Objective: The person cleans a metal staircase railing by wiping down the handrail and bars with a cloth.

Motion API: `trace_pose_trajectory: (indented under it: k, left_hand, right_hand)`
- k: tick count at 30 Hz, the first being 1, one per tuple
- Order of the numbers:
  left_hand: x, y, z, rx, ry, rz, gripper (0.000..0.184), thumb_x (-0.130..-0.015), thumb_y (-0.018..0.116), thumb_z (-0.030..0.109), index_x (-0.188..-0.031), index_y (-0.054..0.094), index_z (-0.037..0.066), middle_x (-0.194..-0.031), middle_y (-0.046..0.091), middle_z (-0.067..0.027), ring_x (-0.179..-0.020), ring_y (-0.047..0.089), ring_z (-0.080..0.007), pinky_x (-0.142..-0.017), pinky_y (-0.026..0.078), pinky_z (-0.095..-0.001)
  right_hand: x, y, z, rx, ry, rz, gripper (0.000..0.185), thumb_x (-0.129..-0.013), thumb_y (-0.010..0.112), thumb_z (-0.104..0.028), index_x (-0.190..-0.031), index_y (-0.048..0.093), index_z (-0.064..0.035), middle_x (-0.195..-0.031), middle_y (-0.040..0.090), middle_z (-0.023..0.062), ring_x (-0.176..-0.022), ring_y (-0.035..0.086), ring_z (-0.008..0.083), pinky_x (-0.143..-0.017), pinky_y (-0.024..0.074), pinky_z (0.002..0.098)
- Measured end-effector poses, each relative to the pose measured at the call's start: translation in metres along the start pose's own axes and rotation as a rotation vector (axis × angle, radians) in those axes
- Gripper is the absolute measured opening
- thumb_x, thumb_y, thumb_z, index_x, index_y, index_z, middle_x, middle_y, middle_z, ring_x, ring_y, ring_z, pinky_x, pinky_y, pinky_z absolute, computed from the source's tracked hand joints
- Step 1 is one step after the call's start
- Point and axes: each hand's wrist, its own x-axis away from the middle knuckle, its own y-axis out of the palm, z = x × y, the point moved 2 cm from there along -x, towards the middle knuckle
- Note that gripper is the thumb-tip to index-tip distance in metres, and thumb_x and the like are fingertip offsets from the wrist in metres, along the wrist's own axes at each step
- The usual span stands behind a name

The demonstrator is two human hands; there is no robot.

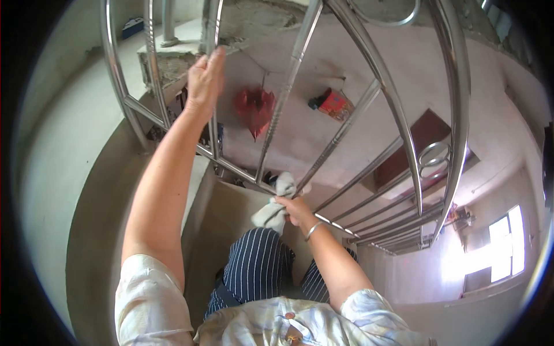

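Note:
My left hand [205, 83] is raised at an upright metal railing bar [213, 135]. Its fingers look closed about the bar, though slightly blurred and partly hidden. Lower down, my right hand [296, 210], with a bangle at the wrist, is closed on a white cloth [269, 214]. Part of the cloth sticks up beyond the bottom rail [236, 169], by the foot of the bars. My striped trouser legs [259, 259] are just below the cloth.
The curved steel handrail [456, 104] sweeps down to the right. Beyond the bars, a red bag [255, 109] and a red printed bag [336, 105] hang on the wall. Concrete steps [199, 248] lie beneath me. A bright window [508, 245] is at the right.

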Motion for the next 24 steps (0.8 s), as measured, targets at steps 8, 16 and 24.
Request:
trace_pose_trajectory:
  k: [8, 16, 24]
  left_hand:
    - [0.004, 0.0, 0.008, -0.145, -0.013, -0.021, 0.039, -0.084, 0.046, 0.042, -0.059, 0.04, 0.012, -0.047, 0.036, 0.0027, -0.042, 0.034, -0.0076, -0.041, 0.026, -0.0223]
    - [0.005, 0.0, 0.008, -0.133, -0.015, -0.018, 0.04, -0.084, 0.045, 0.042, -0.059, 0.041, 0.011, -0.046, 0.037, 0.0014, -0.042, 0.034, -0.0085, -0.041, 0.026, -0.0235]
    - [0.023, -0.016, -0.001, -0.324, 0.149, 0.1, 0.026, -0.084, 0.049, 0.029, -0.086, 0.047, 0.003, -0.074, 0.049, -0.0022, -0.072, 0.045, -0.0086, -0.065, 0.036, -0.0215]
  right_hand:
    - [0.133, 0.099, -0.275, -0.009, -1.523, 0.02, 0.021, -0.078, 0.054, -0.005, -0.098, 0.053, 0.0006, -0.094, 0.056, 0.005, -0.085, 0.053, 0.0133, -0.075, 0.043, 0.0269]
    - [0.08, 0.116, -0.247, 0.327, -1.711, 0.367, 0.032, -0.072, 0.056, -0.008, -0.101, 0.047, 0.0026, -0.092, 0.055, 0.0164, -0.086, 0.053, 0.0309, -0.076, 0.0415, 0.0359]
    - [-0.039, 0.045, -0.036, 0.934, -0.602, 0.218, 0.034, -0.068, 0.061, -0.013, -0.097, 0.049, 0.0, -0.089, 0.058, 0.0214, -0.083, 0.056, 0.0361, -0.071, 0.0445, 0.0401]
